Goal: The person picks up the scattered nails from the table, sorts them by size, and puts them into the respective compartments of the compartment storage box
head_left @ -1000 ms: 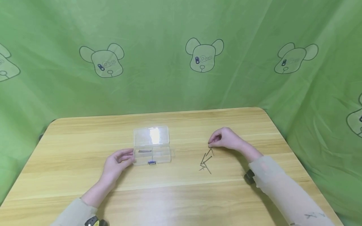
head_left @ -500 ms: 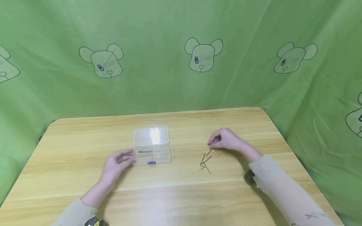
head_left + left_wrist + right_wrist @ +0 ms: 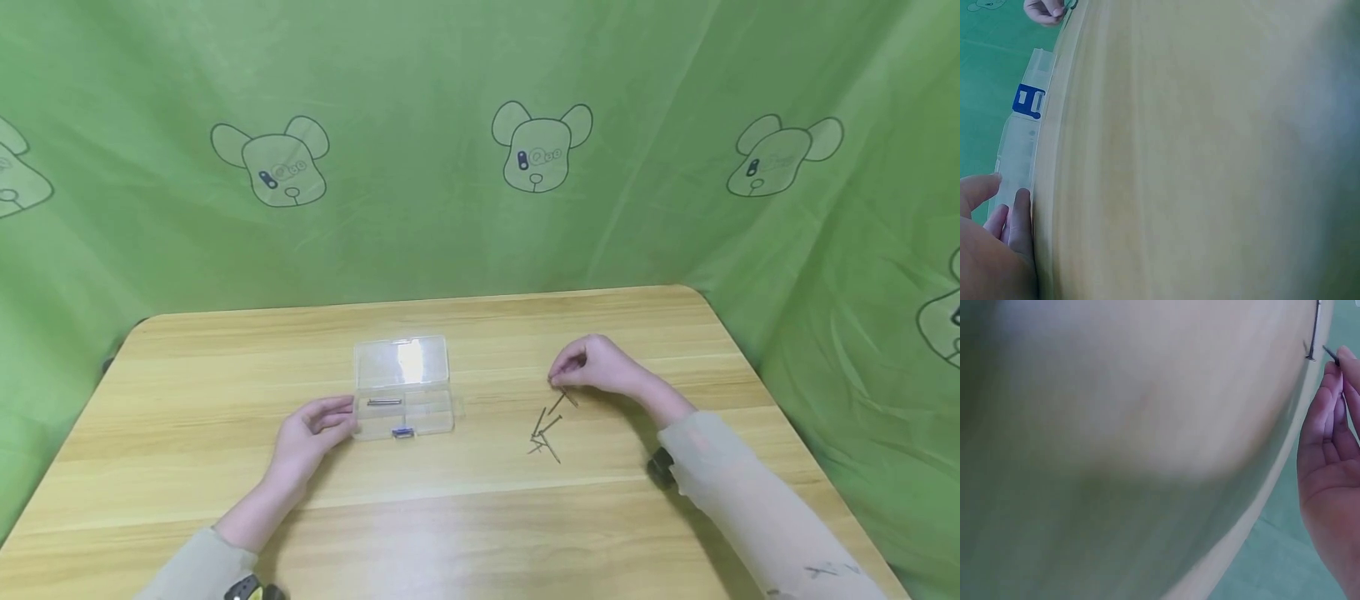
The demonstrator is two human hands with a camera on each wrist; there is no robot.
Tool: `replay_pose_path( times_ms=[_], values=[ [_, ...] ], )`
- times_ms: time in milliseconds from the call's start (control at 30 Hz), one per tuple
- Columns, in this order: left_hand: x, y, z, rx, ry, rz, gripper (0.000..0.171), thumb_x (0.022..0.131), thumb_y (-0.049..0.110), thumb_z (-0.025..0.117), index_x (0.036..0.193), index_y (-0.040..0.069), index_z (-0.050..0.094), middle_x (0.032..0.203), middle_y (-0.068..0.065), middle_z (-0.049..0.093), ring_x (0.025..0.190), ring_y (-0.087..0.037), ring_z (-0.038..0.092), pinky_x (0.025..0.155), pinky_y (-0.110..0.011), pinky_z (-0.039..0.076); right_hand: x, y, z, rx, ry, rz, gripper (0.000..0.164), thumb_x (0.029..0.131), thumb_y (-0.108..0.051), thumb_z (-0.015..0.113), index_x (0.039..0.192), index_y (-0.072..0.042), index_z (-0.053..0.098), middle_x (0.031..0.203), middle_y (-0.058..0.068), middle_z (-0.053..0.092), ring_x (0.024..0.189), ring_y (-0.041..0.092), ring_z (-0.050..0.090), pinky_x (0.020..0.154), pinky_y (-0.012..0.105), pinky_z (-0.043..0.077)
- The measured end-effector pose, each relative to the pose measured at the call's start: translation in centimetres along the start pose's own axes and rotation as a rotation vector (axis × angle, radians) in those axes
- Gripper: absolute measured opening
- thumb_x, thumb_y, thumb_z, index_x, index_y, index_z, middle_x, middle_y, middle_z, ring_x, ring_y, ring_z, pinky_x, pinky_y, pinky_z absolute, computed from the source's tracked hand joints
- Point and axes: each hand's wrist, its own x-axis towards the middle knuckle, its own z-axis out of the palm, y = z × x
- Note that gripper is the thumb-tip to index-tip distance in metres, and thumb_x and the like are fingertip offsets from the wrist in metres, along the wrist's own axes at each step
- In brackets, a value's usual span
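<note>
pinches a nail (image 3: 1331, 355) in right hand (image 3: 596, 367), risks dropping it through any slip; rests left hand (image 3: 307, 432), unclenched, against clear box (image 3: 431, 410), risks nudging it by pressing.

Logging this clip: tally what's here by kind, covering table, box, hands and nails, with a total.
Table: 1
Clear box: 1
Hands: 2, the left hand and right hand
Nails: at least 5; overlaps hide the exact number
Total: at least 9
</note>
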Motion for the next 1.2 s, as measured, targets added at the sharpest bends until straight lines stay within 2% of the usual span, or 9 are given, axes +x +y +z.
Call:
replay_pose_path(
  times_ms=[233, 533, 767, 1200],
  values=[
    [-0.1, 0.0, 0.0, 0.006, 0.001, -0.003, 0.05, 0.097, 0.004, 0.074, 0.144, -0.005, 0.058, 0.147, -0.026, 0.062, 0.098, 0.011, 0.066, 0.093, -0.007, 0.054, 1.2, -1.7, 0.6, 0.029, 0.011, -0.014, 0.012, 0.088, -0.007, 0.085, 0.098, -0.002, 0.08, 0.095, 0.013, 0.081, 0.081, 0.015, 0.07, 0.075, 0.018, 0.06],
    [0.0, -0.2, -0.1, 0.016, -0.003, -0.001, 0.051, 0.098, 0.005, 0.074, 0.145, -0.005, 0.057, 0.148, -0.026, 0.062, 0.098, 0.012, 0.065, 0.094, -0.007, 0.054, 3.6, -5.0, 2.1, 0.046, 0.017, -0.054, 0.009, 0.09, -0.006, 0.083, 0.099, -0.004, 0.081, 0.1, 0.012, 0.082, 0.086, 0.012, 0.071, 0.083, 0.019, 0.061],
    [0.0, -0.2, -0.1, 0.011, 0.004, 0.006, 0.05, 0.097, 0.005, 0.074, 0.144, -0.005, 0.058, 0.146, -0.026, 0.064, 0.098, 0.011, 0.066, 0.094, -0.007, 0.054, 5.8, -7.0, 3.5, 0.066, 0.024, -0.098, 0.012, 0.09, -0.006, 0.082, 0.102, -0.004, 0.081, 0.104, 0.013, 0.082, 0.091, 0.016, 0.073, 0.09, 0.028, 0.063],
    [0.0, 0.0, -0.1, 0.011, 0.001, 0.006, 0.049, 0.098, 0.005, 0.073, 0.144, -0.005, 0.058, 0.146, -0.026, 0.064, 0.099, 0.011, 0.066, 0.094, -0.007, 0.054, 9.0, -11.3, 6.7, 0.128, -0.033, -0.163, 0.014, 0.092, -0.006, 0.081, 0.105, -0.003, 0.08, 0.107, 0.014, 0.081, 0.096, 0.02, 0.075, 0.095, 0.028, 0.064]
  ],
)
